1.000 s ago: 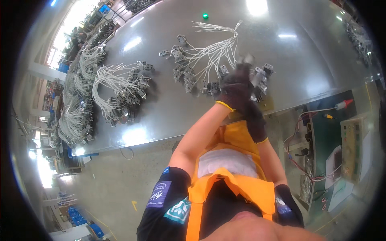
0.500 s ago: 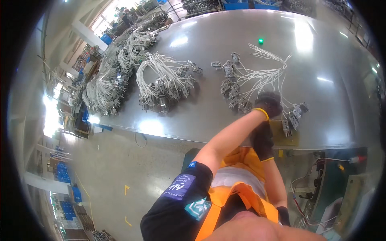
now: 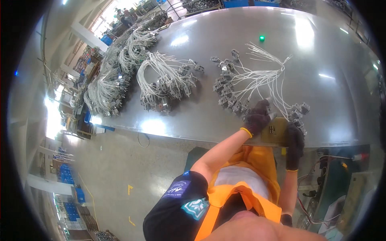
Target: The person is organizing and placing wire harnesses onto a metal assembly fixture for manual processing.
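Observation:
My left hand (image 3: pixel 257 119), in a dark glove with a yellow cuff, is closed around a small grey metal fitting (image 3: pixel 273 115) that shows partly past its fingers. It is just right of a row of wired metal fittings (image 3: pixel 226 86) on the table. Beside the right-hand group of fittings (image 3: pixel 298 110), my right hand (image 3: pixel 295 140), gloved alike, reaches in at the table's near edge. Its fingertips blend with the fittings, so its grip is unclear. White wires (image 3: pixel 261 76) run from both groups to a knot. Between my hands lies a flat brownish plate (image 3: pixel 273 131) with small dark marks.
A second bundle of white-wired fittings (image 3: pixel 167 82) rests left of centre on the shiny metal table (image 3: pixel 193 116). More bundles (image 3: pixel 106 90) pile up along the left end. A green light spot (image 3: pixel 262 38) shows at the far side. Loose cables (image 3: pixel 305 209) hang below at right.
My hands have moved apart: the left shifted left and slightly down, the right moved right toward the right-hand fittings. The plate, partly covered before, is now uncovered between them.

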